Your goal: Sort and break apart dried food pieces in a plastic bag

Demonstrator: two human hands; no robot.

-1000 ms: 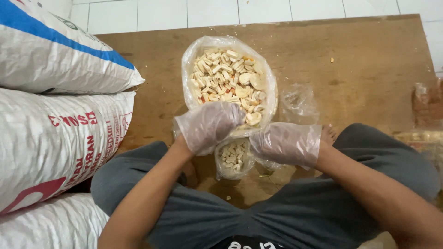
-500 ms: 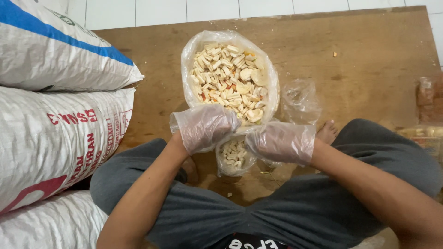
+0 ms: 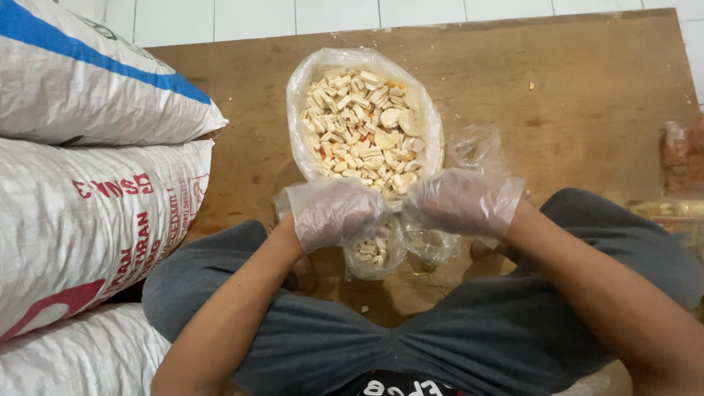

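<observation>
A large clear plastic bag of pale cracker pieces lies open on the wooden board. Just in front of it a small clear bag holds a few of the same pieces. My left hand, in a thin plastic glove, grips the small bag's left rim. My right hand, also gloved, holds the small bag's mouth from the right, with crumpled plastic hanging under it. Both hands sit at the near edge of the large bag. My grey-trousered knees frame the small bag.
Three stacked white woven sacks with blue and red print fill the left side. A crumpled clear bag lies right of the large bag. Packaged goods show at the right edge. White floor tiles lie beyond the board.
Both hands have drawn back from the large bag's near edge to the small bag's mouth, and the small bag now sits lower between my knees.
</observation>
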